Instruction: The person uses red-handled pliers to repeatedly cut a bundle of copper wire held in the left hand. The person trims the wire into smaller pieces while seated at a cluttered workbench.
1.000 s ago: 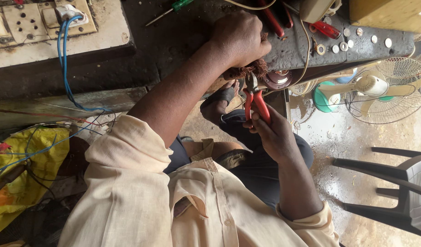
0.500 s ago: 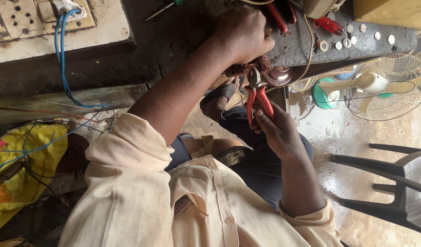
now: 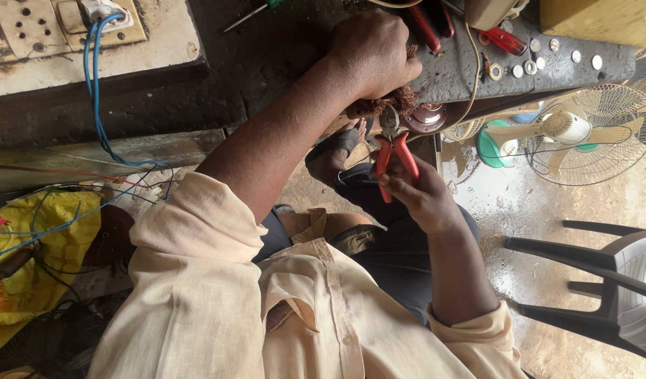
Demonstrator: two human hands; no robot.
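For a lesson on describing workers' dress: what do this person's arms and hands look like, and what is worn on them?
Both arms are bare from above the elbow down. The cream sleeves of a buttoned shirt are rolled up, bunched on the left arm and folded into a cuff on the right. The left hand and right hand are bare: no gloves, watch or rings show.

My dark, grimy surface point(image 3: 267, 63) runs ahead of me. To my right the wet concrete floor point(image 3: 526, 210) carries a standing fan point(image 3: 583, 130) and a dark plastic chair point(image 3: 604, 281), in daylight.
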